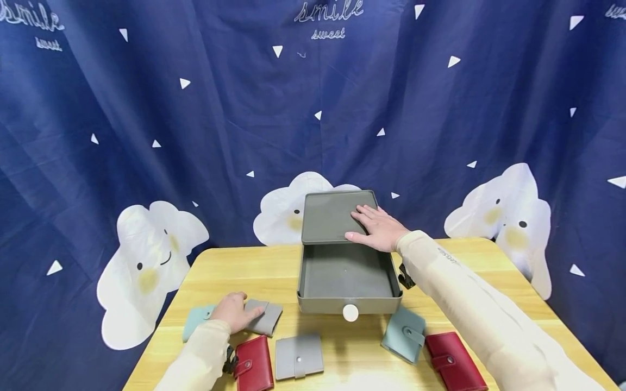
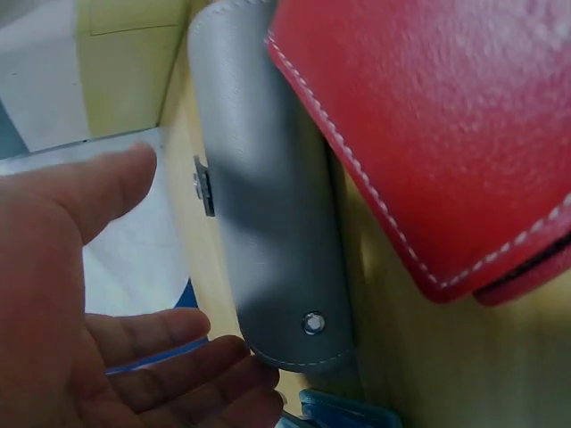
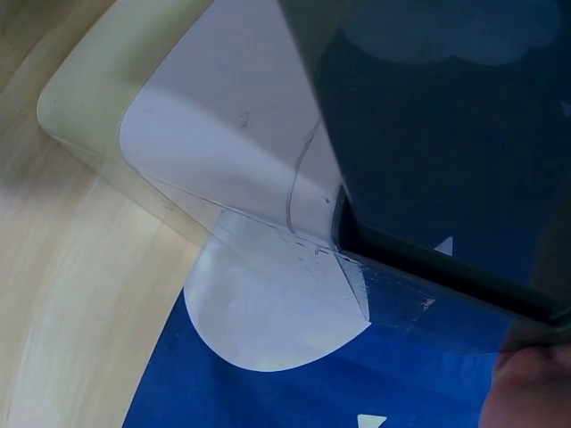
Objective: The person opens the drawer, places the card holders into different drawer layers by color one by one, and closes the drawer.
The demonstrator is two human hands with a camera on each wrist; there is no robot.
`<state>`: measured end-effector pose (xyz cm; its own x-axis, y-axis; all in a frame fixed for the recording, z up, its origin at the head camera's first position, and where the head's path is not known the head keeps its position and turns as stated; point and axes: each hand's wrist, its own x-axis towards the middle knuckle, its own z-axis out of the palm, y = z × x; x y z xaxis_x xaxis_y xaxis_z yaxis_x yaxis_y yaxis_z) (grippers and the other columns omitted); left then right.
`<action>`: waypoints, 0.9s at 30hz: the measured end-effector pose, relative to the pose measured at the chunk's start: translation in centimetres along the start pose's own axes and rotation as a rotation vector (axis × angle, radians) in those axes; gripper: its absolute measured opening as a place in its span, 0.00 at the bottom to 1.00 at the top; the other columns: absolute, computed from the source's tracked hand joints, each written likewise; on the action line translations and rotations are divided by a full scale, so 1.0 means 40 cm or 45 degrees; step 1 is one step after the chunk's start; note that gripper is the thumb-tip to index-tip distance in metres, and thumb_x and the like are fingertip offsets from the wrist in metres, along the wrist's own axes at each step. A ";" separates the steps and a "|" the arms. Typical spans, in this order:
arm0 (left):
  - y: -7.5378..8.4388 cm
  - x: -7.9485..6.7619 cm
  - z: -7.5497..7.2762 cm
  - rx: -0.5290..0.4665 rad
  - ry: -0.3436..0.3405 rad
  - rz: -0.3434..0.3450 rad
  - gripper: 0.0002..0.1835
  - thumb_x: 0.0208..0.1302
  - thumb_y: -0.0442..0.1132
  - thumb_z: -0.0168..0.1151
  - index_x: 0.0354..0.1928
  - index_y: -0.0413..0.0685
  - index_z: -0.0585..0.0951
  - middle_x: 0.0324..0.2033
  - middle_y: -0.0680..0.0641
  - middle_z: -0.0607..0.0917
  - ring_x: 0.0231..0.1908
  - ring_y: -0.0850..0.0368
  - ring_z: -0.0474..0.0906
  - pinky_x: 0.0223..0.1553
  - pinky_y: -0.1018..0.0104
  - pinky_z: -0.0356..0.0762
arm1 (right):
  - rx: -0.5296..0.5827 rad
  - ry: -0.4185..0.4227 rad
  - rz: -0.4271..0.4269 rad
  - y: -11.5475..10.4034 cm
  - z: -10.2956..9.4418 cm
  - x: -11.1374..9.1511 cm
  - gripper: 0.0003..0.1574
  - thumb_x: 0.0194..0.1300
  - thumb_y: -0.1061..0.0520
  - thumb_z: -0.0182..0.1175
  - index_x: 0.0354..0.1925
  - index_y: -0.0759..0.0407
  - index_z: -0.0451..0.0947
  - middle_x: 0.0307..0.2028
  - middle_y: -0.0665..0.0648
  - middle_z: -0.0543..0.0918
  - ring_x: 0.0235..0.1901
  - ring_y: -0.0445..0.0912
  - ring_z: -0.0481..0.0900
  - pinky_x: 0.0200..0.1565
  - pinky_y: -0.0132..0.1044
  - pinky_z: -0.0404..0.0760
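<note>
While the left arm reaches low over its side of the bench (image 1: 230, 271), the right arm stretches farther forward, its cream sleeve (image 1: 469, 293) running up to the raised lid (image 1: 326, 220) of a grey box. Of the two hands, the left hand (image 1: 233, 313) is loosely open, palm facing the bench, its thumb well apart from its fingers and nothing in its grasp. It hovers right by a grey wallet (image 1: 268, 320), with its fingertips at that wallet's end; whether they touch cannot be told. The right hand (image 1: 375, 228) is open too, its fingers extended and spread over the right part of the lid's inner face.

Below the lid, the box (image 1: 318, 306) stands open near the bench's middle, a white knob (image 1: 350, 313) on its front wall. A light blue wallet (image 1: 194, 321) lies beyond the left hand, partly hidden by the forearm; a red wallet (image 1: 255, 363) and a second grey wallet (image 1: 299, 355) sit nearer the person. Right of the box are another light blue wallet (image 1: 403, 334) and another red wallet (image 1: 456, 361). Behind hangs a navy curtain (image 1: 235, 119) with white clouds.
</note>
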<state>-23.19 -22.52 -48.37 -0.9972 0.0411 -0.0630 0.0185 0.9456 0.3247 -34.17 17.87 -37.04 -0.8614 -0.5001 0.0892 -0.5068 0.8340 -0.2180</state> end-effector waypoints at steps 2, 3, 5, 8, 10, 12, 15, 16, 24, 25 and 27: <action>-0.004 0.009 0.005 0.024 -0.020 0.024 0.40 0.56 0.58 0.67 0.54 0.26 0.75 0.48 0.31 0.80 0.52 0.34 0.75 0.52 0.44 0.73 | 0.004 0.005 0.006 0.001 0.002 -0.001 0.56 0.63 0.21 0.40 0.73 0.57 0.55 0.74 0.59 0.52 0.73 0.52 0.46 0.71 0.50 0.41; -0.005 0.012 0.007 0.024 -0.026 0.035 0.41 0.55 0.59 0.67 0.55 0.26 0.75 0.49 0.31 0.80 0.52 0.34 0.75 0.52 0.43 0.73 | 0.006 0.010 0.008 0.002 0.002 -0.001 0.56 0.63 0.21 0.41 0.73 0.57 0.55 0.74 0.59 0.52 0.73 0.52 0.46 0.71 0.49 0.41; -0.010 0.020 0.010 0.021 -0.039 0.064 0.42 0.54 0.60 0.68 0.56 0.26 0.74 0.51 0.30 0.79 0.54 0.34 0.74 0.54 0.44 0.72 | 0.002 0.020 0.004 0.004 0.006 0.001 0.56 0.63 0.21 0.40 0.73 0.57 0.55 0.73 0.60 0.53 0.73 0.53 0.46 0.71 0.50 0.41; -0.016 0.029 0.013 0.026 -0.083 0.146 0.43 0.51 0.60 0.70 0.57 0.29 0.74 0.53 0.33 0.78 0.56 0.36 0.72 0.57 0.45 0.70 | -0.001 0.016 0.009 0.006 0.011 0.003 0.56 0.63 0.20 0.39 0.73 0.56 0.55 0.74 0.59 0.53 0.73 0.52 0.46 0.71 0.50 0.41; -0.014 0.035 0.007 0.036 -0.124 0.210 0.43 0.48 0.59 0.72 0.57 0.31 0.75 0.54 0.35 0.78 0.56 0.40 0.73 0.58 0.47 0.69 | -0.007 0.015 0.008 0.009 0.014 0.004 0.57 0.62 0.19 0.38 0.73 0.56 0.54 0.74 0.59 0.52 0.73 0.52 0.46 0.71 0.50 0.41; -0.008 0.037 -0.003 0.038 -0.174 0.260 0.43 0.45 0.58 0.75 0.57 0.33 0.76 0.54 0.38 0.79 0.55 0.43 0.74 0.58 0.48 0.70 | -0.007 0.014 0.013 0.009 0.015 0.005 0.57 0.62 0.19 0.38 0.73 0.55 0.54 0.74 0.58 0.52 0.73 0.51 0.45 0.71 0.49 0.41; 0.004 0.036 -0.014 0.021 -0.242 0.307 0.42 0.42 0.54 0.78 0.56 0.34 0.77 0.51 0.40 0.80 0.50 0.46 0.76 0.55 0.49 0.71 | -0.004 0.026 0.011 0.010 0.016 0.005 0.56 0.62 0.20 0.39 0.73 0.55 0.55 0.74 0.58 0.53 0.73 0.51 0.46 0.71 0.49 0.42; 0.007 0.034 -0.017 0.007 -0.264 0.315 0.42 0.41 0.53 0.78 0.56 0.34 0.77 0.50 0.41 0.80 0.49 0.47 0.76 0.54 0.49 0.72 | -0.001 0.027 0.012 0.009 0.016 0.005 0.56 0.63 0.20 0.39 0.73 0.55 0.55 0.74 0.58 0.53 0.73 0.51 0.46 0.71 0.49 0.42; 0.011 0.031 -0.018 -0.025 -0.305 0.339 0.41 0.37 0.50 0.81 0.55 0.35 0.78 0.43 0.44 0.82 0.41 0.53 0.76 0.49 0.52 0.74 | -0.006 0.030 0.015 0.006 0.016 0.002 0.56 0.62 0.20 0.39 0.73 0.55 0.55 0.73 0.58 0.53 0.73 0.51 0.47 0.71 0.49 0.42; 0.011 0.033 -0.017 -0.024 -0.304 0.338 0.41 0.37 0.50 0.81 0.55 0.36 0.78 0.43 0.44 0.82 0.41 0.53 0.76 0.49 0.52 0.74 | -0.005 0.032 0.018 0.006 0.016 0.002 0.56 0.62 0.20 0.39 0.73 0.55 0.56 0.73 0.57 0.53 0.73 0.50 0.47 0.71 0.48 0.42; 0.010 0.036 -0.015 -0.018 -0.304 0.330 0.41 0.37 0.51 0.81 0.55 0.36 0.78 0.43 0.45 0.82 0.41 0.53 0.75 0.49 0.52 0.74 | 0.000 0.030 0.019 0.005 0.016 0.001 0.56 0.63 0.20 0.39 0.73 0.55 0.55 0.74 0.57 0.53 0.73 0.50 0.46 0.71 0.48 0.41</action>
<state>-24.64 -22.26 -47.76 -0.9143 0.3549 -0.1952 0.2660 0.8895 0.3714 -34.29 17.89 -37.72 -0.8693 -0.4821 0.1090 -0.4941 0.8414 -0.2192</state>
